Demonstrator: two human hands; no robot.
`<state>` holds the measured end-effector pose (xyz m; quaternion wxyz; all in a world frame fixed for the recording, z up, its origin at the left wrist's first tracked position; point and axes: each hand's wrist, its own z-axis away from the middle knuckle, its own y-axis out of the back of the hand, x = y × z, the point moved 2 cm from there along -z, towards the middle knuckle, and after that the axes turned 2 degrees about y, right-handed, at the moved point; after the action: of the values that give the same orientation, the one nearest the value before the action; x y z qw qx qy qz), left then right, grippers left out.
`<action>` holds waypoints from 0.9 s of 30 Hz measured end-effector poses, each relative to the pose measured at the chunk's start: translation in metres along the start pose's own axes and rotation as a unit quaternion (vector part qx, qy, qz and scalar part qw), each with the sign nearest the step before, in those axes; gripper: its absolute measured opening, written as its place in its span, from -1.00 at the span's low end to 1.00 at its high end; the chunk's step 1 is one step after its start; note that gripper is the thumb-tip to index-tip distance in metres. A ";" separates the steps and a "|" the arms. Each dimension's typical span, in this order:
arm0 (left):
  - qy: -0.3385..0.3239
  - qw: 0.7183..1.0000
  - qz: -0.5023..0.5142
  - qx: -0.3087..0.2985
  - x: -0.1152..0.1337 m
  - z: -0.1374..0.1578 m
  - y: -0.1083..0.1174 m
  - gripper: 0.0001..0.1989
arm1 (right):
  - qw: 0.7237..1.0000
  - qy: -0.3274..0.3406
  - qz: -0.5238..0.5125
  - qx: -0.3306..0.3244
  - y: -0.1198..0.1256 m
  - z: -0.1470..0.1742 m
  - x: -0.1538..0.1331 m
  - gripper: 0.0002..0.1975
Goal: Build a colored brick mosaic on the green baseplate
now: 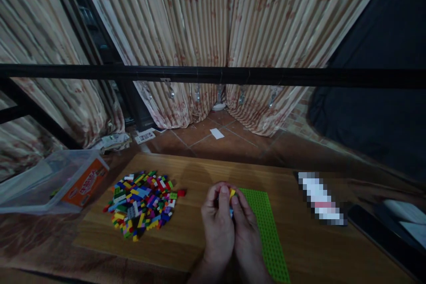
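Note:
My left hand [218, 222] and my right hand [245, 226] are pressed together above the wooden table, fingers closed around a few small toy bricks [232, 192]. Yellow and blue bits of these bricks show between the fingers; the rest is hidden by the hands. Partly beneath my right hand lies a green studded baseplate [266, 222], its left side covered. Off to the left of my hands spreads a pile of mixed coloured toy bricks [143, 204], with a red brick [181, 192] at its right edge.
A clear plastic box [60, 159] with an orange label stands left of the table [186, 244]. On the right lie a blurred-out object [321, 197] and a long dark object [382, 239]. A black bar [206, 75] crosses behind the table, before striped curtains [186, 17].

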<state>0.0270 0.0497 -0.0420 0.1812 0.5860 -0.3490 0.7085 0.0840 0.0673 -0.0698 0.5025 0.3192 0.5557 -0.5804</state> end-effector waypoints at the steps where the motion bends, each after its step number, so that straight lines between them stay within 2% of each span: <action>1: 0.001 1.000 0.000 0.000 -0.001 0.000 -0.001 -0.77 | 1.000 0.000 0.001 0.004 0.001 0.000 0.000 -0.52; 6: 0.011 1.000 -0.003 -0.001 -0.005 -0.001 0.000 -0.77 | 1.000 -0.002 -0.009 0.009 0.002 -0.001 0.006 -0.54; 12: 0.026 0.999 0.041 -0.010 -0.009 -0.003 0.002 -0.78 | 0.999 -0.012 -0.042 0.016 -0.001 0.000 0.009 -0.48; 19: 0.034 0.996 0.083 -0.023 -0.014 -0.002 0.000 -0.80 | 0.999 -0.010 0.003 0.035 0.002 0.001 0.004 -0.40; 27: 0.059 0.992 0.113 -0.003 -0.013 -0.002 0.001 -0.76 | 0.999 0.007 -0.004 0.043 -0.001 0.002 0.001 -0.49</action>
<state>0.0281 0.0523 -0.0547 0.1223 0.4998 -0.4038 0.7564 0.0836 0.0651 -0.0697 0.4822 0.3423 0.5350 -0.6035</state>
